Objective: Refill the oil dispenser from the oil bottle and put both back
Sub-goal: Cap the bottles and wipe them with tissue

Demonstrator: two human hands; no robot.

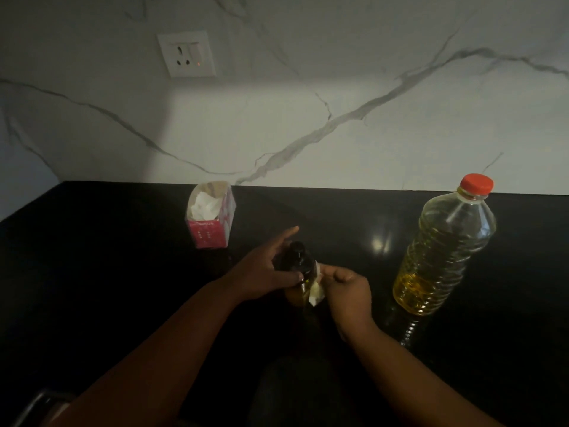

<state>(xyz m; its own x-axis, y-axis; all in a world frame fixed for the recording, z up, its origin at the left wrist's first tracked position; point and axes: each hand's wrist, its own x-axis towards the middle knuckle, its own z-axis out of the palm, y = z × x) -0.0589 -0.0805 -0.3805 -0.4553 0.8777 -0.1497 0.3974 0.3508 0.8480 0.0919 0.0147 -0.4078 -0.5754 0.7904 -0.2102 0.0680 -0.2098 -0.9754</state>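
The person is standing at a black counter [107, 272] under dim light, and both hands are working on the dark oil dispenser [300, 274], which is sitting upright near the middle of the counter. The left hand [268, 269] is gripping the dispenser around its upper part, the thumb lying across the front below the dark cap and the index finger pointing out straight past it toward the wall. The right hand [349, 292] is pinching a small crumpled white tissue [317, 286] in curled fingers and is pressing it against the right side of the dispenser. The oil bottle [443, 257] is standing well apart to the right, upright on the counter, its red cap [476, 184] screwed on and yellow oil showing through the clear ribbed plastic; the oil is looking deepest in colour toward the bottom. A pink tissue box [211, 215] is standing behind and to the left of the hands, its top open and white tissue showing inside. A white wall socket [186, 53] with a small red light is sitting on the marble wall [369, 87] behind the counter.
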